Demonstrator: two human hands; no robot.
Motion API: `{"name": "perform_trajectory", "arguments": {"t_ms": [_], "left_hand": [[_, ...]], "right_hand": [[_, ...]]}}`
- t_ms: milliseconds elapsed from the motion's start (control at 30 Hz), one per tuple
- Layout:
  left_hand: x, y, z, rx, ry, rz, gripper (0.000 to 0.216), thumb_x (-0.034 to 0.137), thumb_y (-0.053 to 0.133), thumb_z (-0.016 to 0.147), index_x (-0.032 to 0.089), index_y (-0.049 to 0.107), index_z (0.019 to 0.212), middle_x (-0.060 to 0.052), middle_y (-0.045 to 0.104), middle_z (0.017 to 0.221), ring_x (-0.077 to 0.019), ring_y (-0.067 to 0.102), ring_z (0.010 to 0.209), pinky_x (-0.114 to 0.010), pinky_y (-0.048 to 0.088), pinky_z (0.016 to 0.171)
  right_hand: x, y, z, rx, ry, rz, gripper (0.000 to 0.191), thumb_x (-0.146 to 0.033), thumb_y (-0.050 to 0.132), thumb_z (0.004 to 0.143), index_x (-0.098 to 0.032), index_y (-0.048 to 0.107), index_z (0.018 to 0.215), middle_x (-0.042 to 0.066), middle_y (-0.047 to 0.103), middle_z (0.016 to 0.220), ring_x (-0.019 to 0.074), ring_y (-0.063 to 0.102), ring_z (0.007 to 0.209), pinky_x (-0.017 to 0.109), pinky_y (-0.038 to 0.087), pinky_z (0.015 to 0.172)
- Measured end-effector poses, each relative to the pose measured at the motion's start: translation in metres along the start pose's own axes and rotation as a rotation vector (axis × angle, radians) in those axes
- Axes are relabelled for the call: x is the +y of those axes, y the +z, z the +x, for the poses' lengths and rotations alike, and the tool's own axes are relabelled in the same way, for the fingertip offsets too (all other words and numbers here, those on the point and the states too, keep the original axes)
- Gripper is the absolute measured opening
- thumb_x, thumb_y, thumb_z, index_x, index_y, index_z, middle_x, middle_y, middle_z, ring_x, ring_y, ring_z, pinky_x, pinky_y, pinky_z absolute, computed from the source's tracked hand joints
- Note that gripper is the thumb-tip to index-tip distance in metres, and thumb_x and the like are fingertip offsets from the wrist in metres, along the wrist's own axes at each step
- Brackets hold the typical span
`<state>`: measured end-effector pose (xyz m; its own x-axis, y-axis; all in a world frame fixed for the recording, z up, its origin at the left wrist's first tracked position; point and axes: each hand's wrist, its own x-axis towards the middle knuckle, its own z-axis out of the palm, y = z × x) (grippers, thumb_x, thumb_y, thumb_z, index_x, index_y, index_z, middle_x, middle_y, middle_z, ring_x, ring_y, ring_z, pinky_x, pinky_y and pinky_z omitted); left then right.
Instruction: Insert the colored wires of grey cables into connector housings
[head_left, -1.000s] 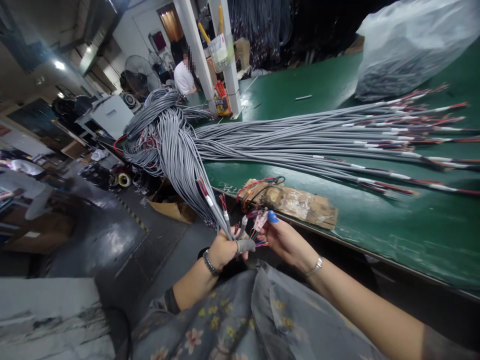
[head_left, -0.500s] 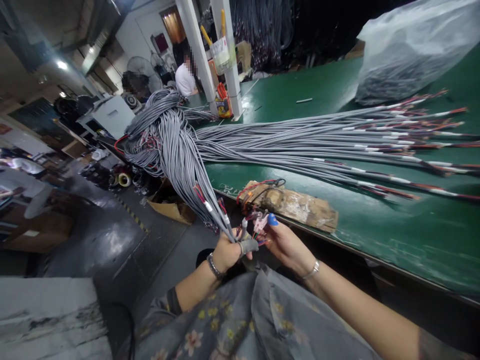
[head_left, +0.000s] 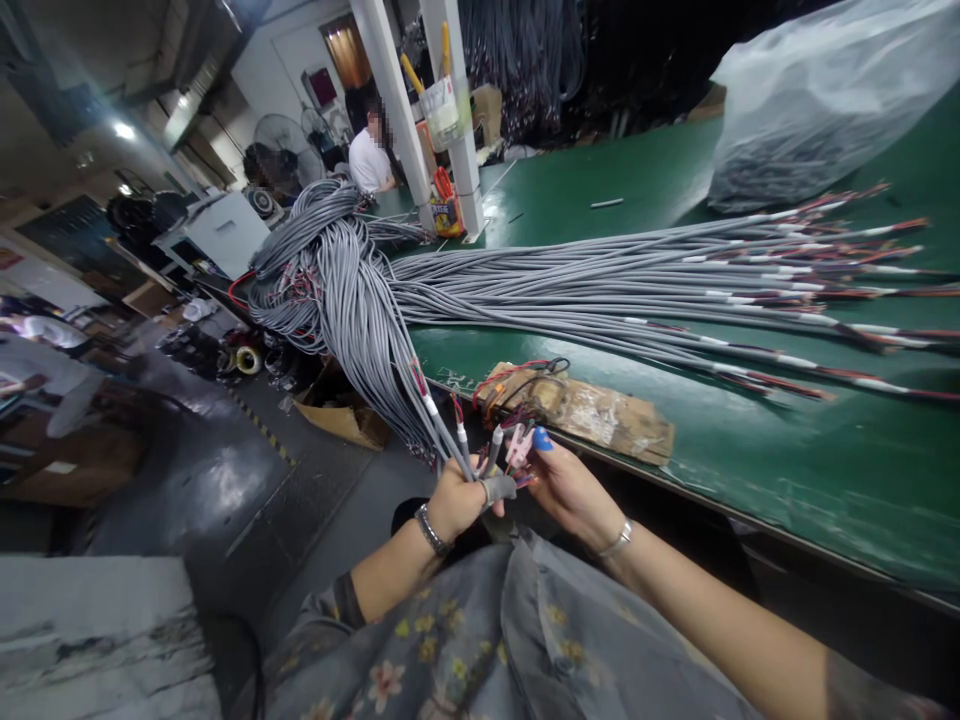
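My left hand is closed round several grey cables, whose stripped ends with white bands and coloured wires stick up above the fist. A grey cover sits on its thumb. Close on its right, my right hand pinches a small pale pink clip-like piece between thumb and fingers, the thumb wearing a blue cover. Thin coloured wires show between the two hands; fingers hide where they join. Behind the hands, a worn wooden block with red and black leads lies at the bench edge.
On the green bench a long bundle of grey cables stretches right, with bare coloured ends. A clear plastic bag stands at the back right. White posts rise behind the bundle. A cardboard box is below the bench edge; a person sits farther back.
The cable ends above my left hand have shifted slightly right and spread a little apart. My right hand stays almost in place with the pink piece.
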<state>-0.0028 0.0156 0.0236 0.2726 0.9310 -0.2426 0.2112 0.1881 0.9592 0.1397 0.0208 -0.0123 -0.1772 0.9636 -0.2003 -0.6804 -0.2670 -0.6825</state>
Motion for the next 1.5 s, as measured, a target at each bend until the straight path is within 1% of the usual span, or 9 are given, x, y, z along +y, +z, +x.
{"name": "perform_trajectory", "arguments": {"t_ms": [300,433,533,667,767,900,1167,1367,1500], "left_hand": [[0.014,-0.009,-0.011,-0.110,-0.018,-0.029,0.029,0.037,0.071,0.060,0.015,0.058,0.045,0.000,0.053,0.042,-0.0093,0.044,0.040,-0.024,0.036,0.047],[0.011,-0.009,-0.013,-0.015,0.015,-0.052,0.033,0.038,0.071,0.063,0.015,0.058,0.044,0.000,0.052,0.041,-0.0086,0.043,0.039,-0.024,0.034,0.046],[0.005,-0.007,-0.013,0.081,0.045,-0.063,0.035,0.040,0.071,0.066,0.015,0.058,0.044,0.000,0.052,0.041,-0.0089,0.044,0.040,-0.023,0.036,0.047],[-0.003,-0.007,-0.011,0.097,0.075,-0.017,0.041,0.045,0.073,0.065,0.016,0.056,0.042,0.000,0.053,0.041,-0.0097,0.047,0.041,-0.024,0.038,0.048],[-0.009,-0.007,-0.010,0.080,0.096,0.036,0.040,0.044,0.073,0.066,0.016,0.056,0.043,-0.001,0.055,0.043,-0.0103,0.049,0.043,-0.024,0.040,0.049],[-0.014,-0.007,-0.011,0.073,0.106,0.062,0.036,0.044,0.070,0.068,0.016,0.058,0.049,-0.001,0.057,0.046,-0.0105,0.050,0.044,-0.023,0.040,0.049],[-0.016,-0.017,-0.007,-0.131,0.045,0.115,0.036,0.046,0.071,0.067,0.015,0.062,0.051,-0.002,0.059,0.046,-0.0109,0.051,0.044,-0.023,0.042,0.050],[-0.014,-0.005,-0.011,0.012,0.114,-0.044,0.044,0.053,0.070,0.070,0.016,0.060,0.049,-0.003,0.062,0.050,-0.0126,0.056,0.050,-0.025,0.047,0.055],[-0.012,-0.001,-0.015,0.083,0.139,-0.063,0.044,0.054,0.070,0.070,0.016,0.060,0.049,-0.004,0.063,0.051,-0.0134,0.058,0.051,-0.026,0.048,0.057]], "right_hand": [[-0.001,0.000,0.000,0.028,0.038,0.080,0.041,-0.056,0.082,0.057,-0.020,0.072,0.075,0.000,0.064,0.067,0.0130,0.053,0.060,0.027,0.045,0.059],[-0.001,-0.003,-0.001,-0.008,0.081,0.075,0.043,-0.061,0.078,0.058,-0.021,0.070,0.072,0.000,0.063,0.065,0.0130,0.053,0.059,0.027,0.045,0.058],[-0.002,-0.003,-0.009,-0.101,0.147,0.005,0.053,-0.068,0.075,0.057,-0.020,0.071,0.079,0.003,0.066,0.075,0.0147,0.056,0.065,0.029,0.047,0.062],[-0.002,0.005,-0.021,-0.194,0.154,-0.143,0.046,-0.054,0.083,0.056,-0.019,0.069,0.081,0.001,0.064,0.067,0.0136,0.057,0.061,0.029,0.046,0.063],[0.001,0.014,-0.025,-0.172,0.133,-0.188,0.042,-0.050,0.083,0.058,-0.019,0.066,0.081,-0.001,0.065,0.062,0.0142,0.058,0.056,0.029,0.045,0.061],[0.003,0.021,-0.023,-0.097,0.098,-0.248,0.039,-0.051,0.082,0.058,-0.018,0.064,0.070,-0.001,0.064,0.058,0.0140,0.056,0.052,0.029,0.044,0.056],[-0.005,0.023,-0.024,-0.108,0.137,-0.320,0.040,-0.053,0.081,0.056,-0.019,0.062,0.064,-0.002,0.061,0.049,0.0156,0.057,0.049,0.030,0.044,0.054],[0.007,0.023,-0.020,0.019,0.124,-0.228,0.041,-0.050,0.083,0.056,-0.018,0.059,0.066,-0.002,0.061,0.048,0.0104,0.050,0.043,0.025,0.033,0.047],[0.010,0.023,-0.020,0.016,0.129,-0.212,0.041,-0.050,0.083,0.056,-0.018,0.059,0.068,-0.002,0.060,0.049,0.0107,0.050,0.045,0.025,0.033,0.049]]}}
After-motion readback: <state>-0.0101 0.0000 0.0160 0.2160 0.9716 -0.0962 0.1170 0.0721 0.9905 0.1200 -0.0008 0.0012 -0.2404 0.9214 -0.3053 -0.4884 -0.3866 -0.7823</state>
